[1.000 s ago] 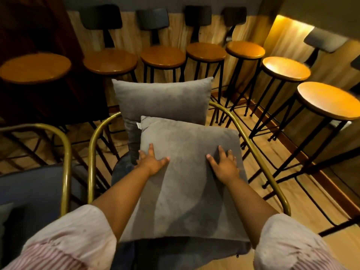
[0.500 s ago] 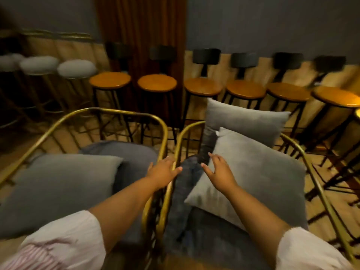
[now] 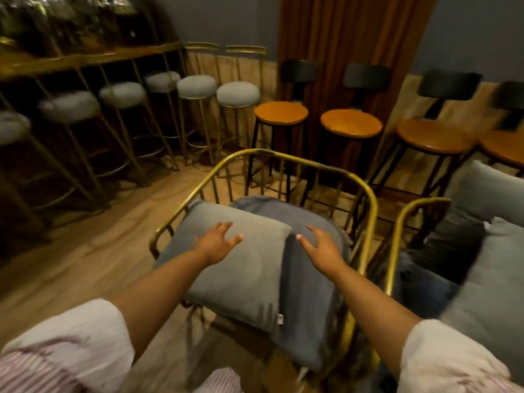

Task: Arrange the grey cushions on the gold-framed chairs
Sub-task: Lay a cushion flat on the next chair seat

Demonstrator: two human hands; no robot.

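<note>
A gold-framed chair [image 3: 286, 154] stands in front of me with a dark blue-grey seat pad [image 3: 309, 293]. A light grey cushion [image 3: 241, 279] lies flat on the left half of that seat. My left hand [image 3: 215, 243] hovers open over the cushion's far part. My right hand [image 3: 323, 249] is open over the seat pad, just right of the cushion's edge. A second gold-framed chair [image 3: 397, 236] at the right holds two grey cushions, one leaning upright [image 3: 493, 191] and one in front of it [image 3: 493, 316].
Grey padded bar stools [image 3: 238, 93] on gold legs line a counter at the left. Wooden-seat stools [image 3: 280, 112] with black backs stand behind the chairs along the wall. A brown curtain [image 3: 351, 38] hangs at the back. Wooden floor lies left of the chair.
My view has swung left from the right chair to the left chair. Both hands have left the right chair's cushion and now hover over the left chair's seat.
</note>
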